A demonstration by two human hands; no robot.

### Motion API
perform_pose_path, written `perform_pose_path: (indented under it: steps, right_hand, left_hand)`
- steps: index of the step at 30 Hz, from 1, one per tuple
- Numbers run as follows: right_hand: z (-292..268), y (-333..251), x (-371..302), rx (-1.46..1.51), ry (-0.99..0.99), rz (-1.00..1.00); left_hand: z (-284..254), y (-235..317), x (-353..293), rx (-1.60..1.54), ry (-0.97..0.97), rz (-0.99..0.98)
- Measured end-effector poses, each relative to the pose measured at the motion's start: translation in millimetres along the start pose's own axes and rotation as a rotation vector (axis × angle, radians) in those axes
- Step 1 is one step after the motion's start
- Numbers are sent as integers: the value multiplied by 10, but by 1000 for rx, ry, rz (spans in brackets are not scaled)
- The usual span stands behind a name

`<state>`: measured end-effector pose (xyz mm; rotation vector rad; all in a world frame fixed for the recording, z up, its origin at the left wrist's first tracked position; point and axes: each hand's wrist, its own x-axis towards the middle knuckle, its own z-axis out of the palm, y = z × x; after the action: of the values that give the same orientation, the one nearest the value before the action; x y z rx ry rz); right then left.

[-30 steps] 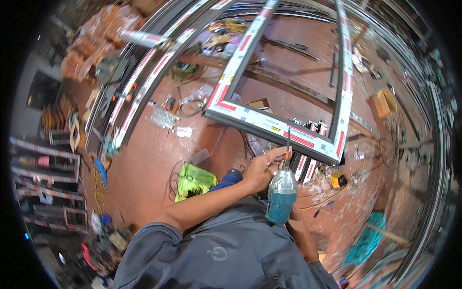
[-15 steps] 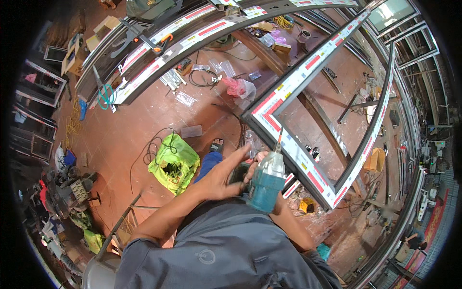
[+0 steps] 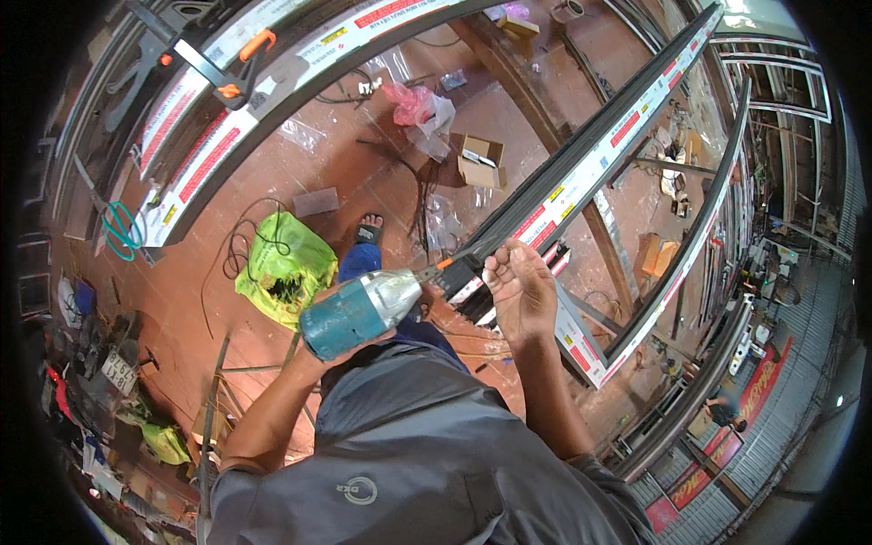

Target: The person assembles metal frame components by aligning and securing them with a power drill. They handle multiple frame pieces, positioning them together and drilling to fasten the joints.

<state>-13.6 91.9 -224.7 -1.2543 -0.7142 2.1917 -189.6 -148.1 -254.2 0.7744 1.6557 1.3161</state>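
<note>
My left hand (image 3: 316,361), largely hidden beneath a teal cordless driver (image 3: 350,318) with a silver nose, grips the tool. Its long bit with an orange sleeve (image 3: 444,264) points right, at the near end of a dark metal frame (image 3: 568,195) covered in white and red protective tape. Whether the bit touches the frame I cannot tell. Palm up, my right hand (image 3: 525,289) is beside that frame end, fingers curled and pressed together. Anything between those fingertips is too small to make out.
A yellow-green bag (image 3: 283,263) lies on the tiled floor left of my foot, a cable by it. Beyond are a pink-and-clear plastic bag (image 3: 425,116) and an open carton (image 3: 480,162). An orange-handled clamp (image 3: 227,68) grips a taped profile (image 3: 309,77). Teal-handled scissors (image 3: 123,229) lie at left.
The driver has passed from my right hand to my left and swung left, its bit turning from up to rightward. My right hand has curled beside the frame. The view has shifted.
</note>
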Motion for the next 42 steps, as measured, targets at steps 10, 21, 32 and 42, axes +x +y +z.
perform_pose_path:
  steps: [10, 21, 32, 42]
  right_hand:
    - [187, 7, 82, 18, -56, 123]
    - [221, 28, 42, -8, -9, 61]
    - [221, -62, -43, -323, 39, 61]
    - [-84, -179, -90, -2018, 27, -811]
  left_hand:
    - [-77, -433, -16, -2, -162, -134]
    - [-121, -651, 96, 232, -213, -10]
    - [-152, -808, 338, -378, -166, -116]
    - [-522, -768, 747, -150, -182, -234]
